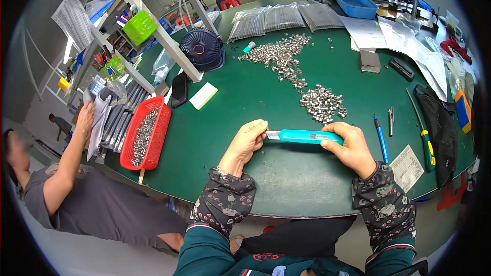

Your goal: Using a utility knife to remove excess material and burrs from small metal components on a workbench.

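My right hand (pixel 349 148) grips the right end of a teal-handled tool (pixel 302 136), which lies level above the table's near part. It is flat and long, with a narrower grey metallic end pointing left. At that end my left hand (pixel 245 142) is closed in a pinch, thumb and forefinger together. Whether a small part sits between those fingertips is too small to tell. Just beyond the tool lies a pile of small silvery metal rings (pixel 323 103). A larger spread of the same rings (pixel 279 57) reaches farther back on the green table (pixel 230 92).
A red basket (pixel 162 138) of small metal parts stands left, beside a seated person (pixel 76 184) holding papers. A fan (pixel 201 49), bagged rods (pixel 284 18) and a blue tray (pixel 355 4) stand behind. A blue pen (pixel 381 138) and a screwdriver (pixel 428 151) lie right.
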Demonstrator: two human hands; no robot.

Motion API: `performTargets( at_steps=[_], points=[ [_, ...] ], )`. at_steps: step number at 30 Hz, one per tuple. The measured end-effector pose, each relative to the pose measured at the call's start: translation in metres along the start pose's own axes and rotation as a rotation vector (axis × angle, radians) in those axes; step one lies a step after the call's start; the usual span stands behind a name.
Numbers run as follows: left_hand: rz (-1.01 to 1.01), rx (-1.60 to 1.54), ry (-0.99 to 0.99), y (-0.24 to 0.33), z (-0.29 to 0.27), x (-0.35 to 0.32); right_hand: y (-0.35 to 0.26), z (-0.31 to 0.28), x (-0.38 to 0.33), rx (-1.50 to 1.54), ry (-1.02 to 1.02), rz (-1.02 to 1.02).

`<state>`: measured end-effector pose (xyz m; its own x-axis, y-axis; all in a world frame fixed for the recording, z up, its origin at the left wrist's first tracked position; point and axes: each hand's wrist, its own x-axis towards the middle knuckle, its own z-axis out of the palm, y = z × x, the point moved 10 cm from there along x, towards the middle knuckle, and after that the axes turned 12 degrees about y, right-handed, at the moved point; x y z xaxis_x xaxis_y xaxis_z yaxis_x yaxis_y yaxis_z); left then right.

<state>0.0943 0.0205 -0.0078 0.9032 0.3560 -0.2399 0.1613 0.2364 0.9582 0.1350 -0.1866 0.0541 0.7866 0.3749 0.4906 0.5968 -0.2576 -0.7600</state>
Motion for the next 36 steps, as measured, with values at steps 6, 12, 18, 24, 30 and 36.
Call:
performTargets(
  at_steps=[6,12,18,24,30,36],
  points=[
    [-0.074,0.021,-0.052,-0.007,0.001,-0.001,-0.009,-0.006,0.001,-0.048,0.029,-0.062],
    [-0.117,0.014,-0.133,-0.013,0.004,-0.002,-0.027,-0.014,0.003,-0.106,0.077,-0.184],
    [-0.149,0.018,-0.152,-0.016,0.004,-0.003,-0.05,-0.022,0.001,-0.214,0.148,-0.376],
    [-0.155,0.043,-0.163,-0.017,0.005,-0.004,-0.068,-0.025,-0.006,-0.326,0.191,-0.552],
    [-0.126,0.119,-0.168,-0.015,0.007,-0.005,-0.082,-0.02,-0.014,-0.475,0.204,-0.709],
    [0.017,-0.078,-0.077,0.003,-0.001,-0.001,-0.061,-0.023,-0.004,-0.265,0.2,-0.503]
  ],
)
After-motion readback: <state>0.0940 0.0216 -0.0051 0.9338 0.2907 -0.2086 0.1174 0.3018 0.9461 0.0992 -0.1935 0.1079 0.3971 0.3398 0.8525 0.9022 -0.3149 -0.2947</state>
